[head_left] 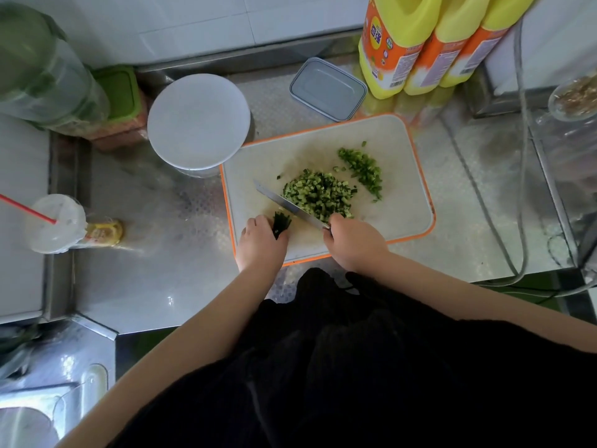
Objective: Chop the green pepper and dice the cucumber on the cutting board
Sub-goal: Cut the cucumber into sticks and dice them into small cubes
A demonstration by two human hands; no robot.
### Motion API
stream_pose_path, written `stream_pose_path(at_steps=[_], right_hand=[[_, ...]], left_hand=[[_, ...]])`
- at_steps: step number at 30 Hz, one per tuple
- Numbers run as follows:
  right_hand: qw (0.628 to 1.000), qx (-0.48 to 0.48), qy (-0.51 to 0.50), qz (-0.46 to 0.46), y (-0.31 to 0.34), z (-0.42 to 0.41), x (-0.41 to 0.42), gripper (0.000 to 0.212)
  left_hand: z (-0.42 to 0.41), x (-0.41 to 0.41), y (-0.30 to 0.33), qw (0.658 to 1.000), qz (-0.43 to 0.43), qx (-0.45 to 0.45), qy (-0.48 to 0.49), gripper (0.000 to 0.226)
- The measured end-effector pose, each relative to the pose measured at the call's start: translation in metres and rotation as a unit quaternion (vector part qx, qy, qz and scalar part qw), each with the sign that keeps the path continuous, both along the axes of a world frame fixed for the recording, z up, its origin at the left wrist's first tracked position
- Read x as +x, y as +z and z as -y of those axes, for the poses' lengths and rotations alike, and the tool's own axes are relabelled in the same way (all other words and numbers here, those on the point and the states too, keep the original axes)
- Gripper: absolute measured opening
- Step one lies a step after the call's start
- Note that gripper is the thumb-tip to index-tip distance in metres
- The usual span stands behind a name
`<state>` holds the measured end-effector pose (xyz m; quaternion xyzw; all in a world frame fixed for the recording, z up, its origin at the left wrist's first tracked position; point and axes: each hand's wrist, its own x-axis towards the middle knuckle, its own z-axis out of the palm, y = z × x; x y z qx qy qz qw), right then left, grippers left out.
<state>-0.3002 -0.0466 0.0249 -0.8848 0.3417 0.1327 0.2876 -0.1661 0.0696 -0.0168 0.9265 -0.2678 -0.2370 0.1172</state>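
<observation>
The cutting board (403, 176), white w/ an orange rim, lay on the steel desk (181, 270) toward its right side, near the front edge, so the person could work straight over it. The left hand (260, 242) was curled around a short bundle of dark green strips (281, 224) at the board's near-left corner, fingers bunched on top to keep the strips together and the tips tucked back from the blade. The right hand (350, 242) was clenched round the handle of the knife (287, 203), blade angled up-left across the board w/ its edge just beside the strips, prob. set for the next cross-cut.

Two piles sat further in. The bigger heap of dice (319, 194) lay mid-board, touching the blade's far side (pushed clear of the cutting spot, I'd guess). A smaller, darker line of chopped bits (363, 171) lay toward the far-right, apart from the heap, likely kept separate as the other veg. Which pile was pepper and which cucumber I couldn't tell for sure; the pale-centred cubes look like cucumber.

Judging by the small stub left, the task was near its end.

Around the board: a round white lid (198, 121) on a container at its far-left corner, a grey box lid (328, 88) behind it, three yellow bottles (420, 43) at the desk's back edge, and a cup w/ a red straw (55, 223) at the left edge.
</observation>
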Motion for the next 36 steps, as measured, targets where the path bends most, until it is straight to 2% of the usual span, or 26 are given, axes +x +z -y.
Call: stream_pose_path(at_steps=[4, 9, 13, 16, 21, 28, 36], right_hand=[[0.999, -0.017, 0.034, -0.025, 0.0, 0.0, 0.001, 0.021], [0.997, -0.023, 0.052, -0.05, -0.001, -0.003, 0.006, 0.018], [0.992, -0.041, 0.045, -0.113, 0.0, -0.007, 0.013, 0.008], [0.993, -0.016, 0.036, -0.108, -0.005, -0.007, 0.016, 0.006], [0.995, 0.057, -0.02, -0.08, -0.007, -0.002, 0.015, 0.028], [0.996, 0.019, 0.033, -0.076, 0.0, -0.002, 0.006, 0.026], [0.989, -0.009, 0.053, -0.135, 0.0, -0.01, 0.012, 0.004]], left_hand=[[-0.004, -0.001, -0.008, 0.992, 0.04, -0.107, -0.062, 0.025], [-0.001, 0.004, -0.019, 0.984, 0.052, -0.141, -0.098, 0.013], [-0.002, 0.004, -0.022, 0.981, 0.059, -0.155, -0.103, 0.012], [-0.004, 0.004, -0.024, 0.979, 0.066, -0.161, -0.105, 0.014], [-0.008, 0.003, -0.026, 0.972, 0.081, -0.188, -0.111, 0.007], [-0.011, 0.003, -0.026, 0.971, 0.091, -0.179, -0.127, 0.011], [-0.011, 0.006, -0.026, 0.974, 0.085, -0.164, -0.133, 0.008]])
